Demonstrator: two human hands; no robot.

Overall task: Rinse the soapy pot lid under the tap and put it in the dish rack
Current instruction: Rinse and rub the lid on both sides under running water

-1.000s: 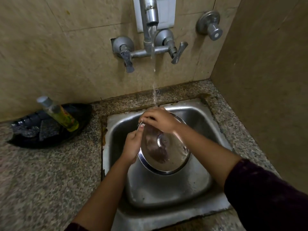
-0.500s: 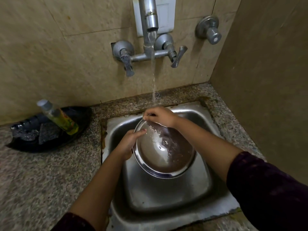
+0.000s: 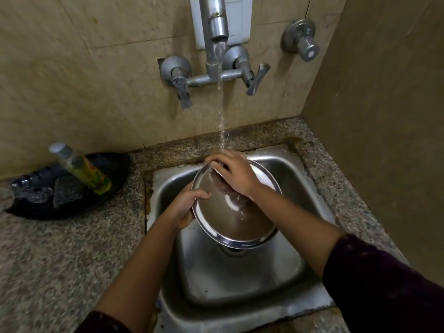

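A round steel pot lid (image 3: 236, 219) is held tilted over the steel sink (image 3: 242, 282), its shiny face turned towards me. My left hand (image 3: 186, 207) grips the lid's left rim. My right hand (image 3: 234, 175) lies flat on the lid's upper part, under the stream of water that falls from the wall tap (image 3: 216, 22). Water runs over my fingers and down the lid. No dish rack is in view.
A black tray (image 3: 31, 210) on the granite counter at the left holds a yellow-green soap bottle (image 3: 83, 169) and a dark scrub pad (image 3: 66, 192). Two tap levers and a separate valve (image 3: 301, 43) stick out of the tiled wall. A wall closes off the right side.
The lid has turned more face-up towards me. My right hand has slid from the lid's top rim onto its face, under the water. My left hand keeps hold of the left rim.
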